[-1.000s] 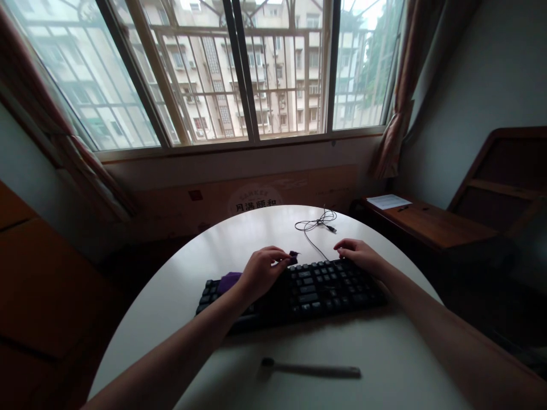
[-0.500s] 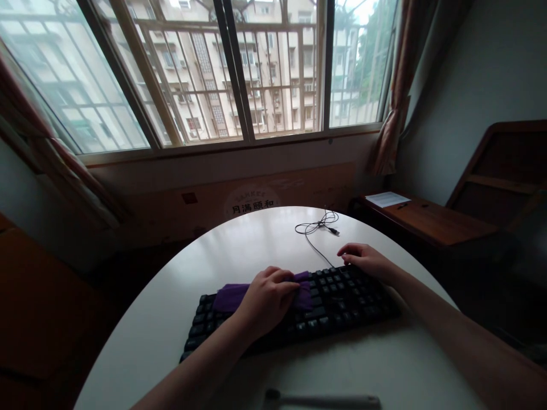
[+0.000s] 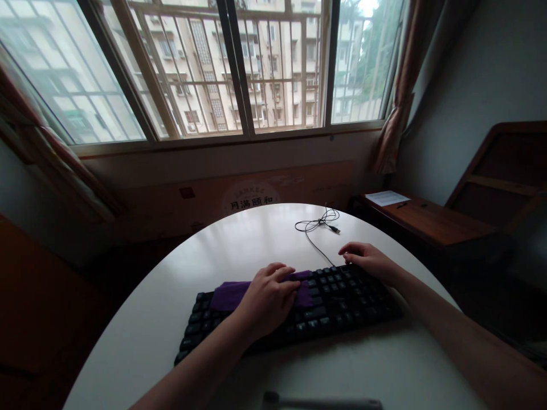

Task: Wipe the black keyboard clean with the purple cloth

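Note:
A black keyboard (image 3: 337, 302) lies across the white round table (image 3: 256, 239). A purple cloth (image 3: 226, 295) is spread over the keyboard's left half. My left hand (image 3: 267, 299) lies flat on that cloth, fingers stretched forward and pressing it onto the keys. My right hand (image 3: 367, 259) rests on the keyboard's far right corner, fingers curled over its back edge. The keyboard's thin black cable (image 3: 318, 223) runs from its back edge to a loose coil with the plug at the table's far side.
A grey stick-like tool (image 3: 320, 403) lies at the table's near edge. A low wooden bench (image 3: 427, 219) with a paper sheet (image 3: 387, 197) stands to the right. A cardboard sheet (image 3: 252, 196) leans under the barred window. Curtains hang on both sides.
My left hand went from pinching the cloth at the keyboard's back edge to lying flat with the cloth spread over the keys. The view tipped upward; the grey tool slid toward the frame's bottom.

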`<state>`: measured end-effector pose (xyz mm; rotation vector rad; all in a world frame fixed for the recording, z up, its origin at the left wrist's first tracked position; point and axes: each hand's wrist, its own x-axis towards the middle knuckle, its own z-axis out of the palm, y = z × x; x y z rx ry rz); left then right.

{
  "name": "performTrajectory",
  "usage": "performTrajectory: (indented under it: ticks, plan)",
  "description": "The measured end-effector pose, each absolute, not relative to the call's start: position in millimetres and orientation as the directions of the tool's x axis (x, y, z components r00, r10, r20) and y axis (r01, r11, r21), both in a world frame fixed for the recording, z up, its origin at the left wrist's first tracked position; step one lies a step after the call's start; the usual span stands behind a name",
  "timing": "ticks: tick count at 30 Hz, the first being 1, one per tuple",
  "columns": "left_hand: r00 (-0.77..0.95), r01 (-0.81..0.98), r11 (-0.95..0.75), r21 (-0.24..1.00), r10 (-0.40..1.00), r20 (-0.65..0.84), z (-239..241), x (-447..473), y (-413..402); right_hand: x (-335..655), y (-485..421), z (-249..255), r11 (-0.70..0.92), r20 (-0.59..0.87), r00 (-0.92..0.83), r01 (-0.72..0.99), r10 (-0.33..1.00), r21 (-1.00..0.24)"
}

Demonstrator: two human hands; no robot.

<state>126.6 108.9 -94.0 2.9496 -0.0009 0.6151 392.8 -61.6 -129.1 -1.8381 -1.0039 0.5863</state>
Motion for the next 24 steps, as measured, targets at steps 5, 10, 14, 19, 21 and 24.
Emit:
performTrajectory:
  ticks: [5,10,14,19,21,24]
  plan:
    - [0.9,-0.109,-0.98,0.167,-0.026,0.434,-89.1,126.4,109.5,395.7,-61.4,-132.6,-0.227,0.03,0.547,0.396,0.836,-0.89]
    - [0.912,-0.007,-0.991,0.136,0.05,0.408,-91.3,124.1,107.6,393.7,-61.5,-131.3,-0.226,0.028,0.556,0.383,0.83,-0.896]
    - [0.923,0.036,-0.992,0.119,0.078,0.378,-93.2,124.8,107.8,392.3,-61.6,-130.8,-0.225,0.03,0.568,0.373,0.823,-0.9]
    - [0.916,-0.081,-0.986,0.148,-0.015,0.402,-90.9,126.2,110.0,395.8,-60.9,-134.9,-0.214,0.035,0.561,0.372,0.827,-0.903]
    - [0.919,-0.056,-0.989,0.14,0.004,0.394,-91.1,125.6,109.9,396.2,-60.8,-135.0,-0.214,0.043,0.561,0.384,0.827,-0.898]
    - [0.925,0.003,-0.994,0.107,0.044,0.378,-92.7,124.3,109.3,394.9,-60.6,-133.3,-0.225,0.041,0.568,0.39,0.822,-0.893]
